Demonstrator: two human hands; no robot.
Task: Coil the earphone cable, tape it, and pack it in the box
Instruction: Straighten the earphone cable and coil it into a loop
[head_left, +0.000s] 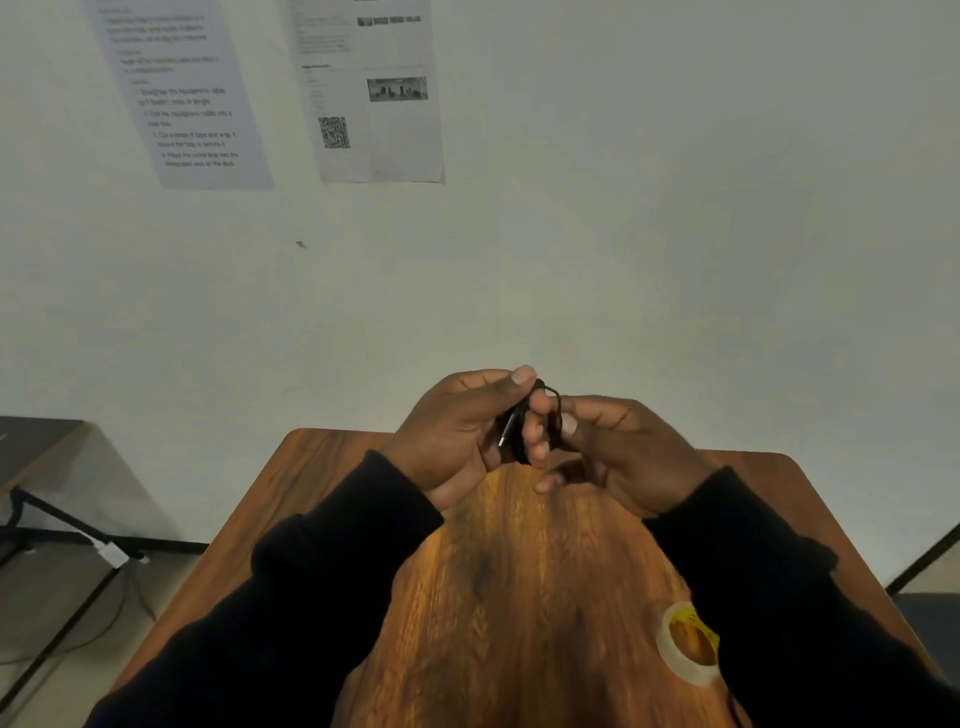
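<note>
A black earphone cable (519, 423) is bunched into a small coil above the far end of the wooden table (519, 571). My left hand (457, 436) grips the coil, with its thumb on top and a silver plug tip sticking out below. Touching the coil from the right, my right hand (623, 457) pinches a loop of the cable between its fingertips. A roll of clear tape (688, 644) with a yellow core lies flat on the table near my right sleeve. No box is in view.
The table's far edge meets a pale wall with two printed sheets (270, 88) taped high up. A dark desk (31, 447) with black legs and trailing wires stands at the left.
</note>
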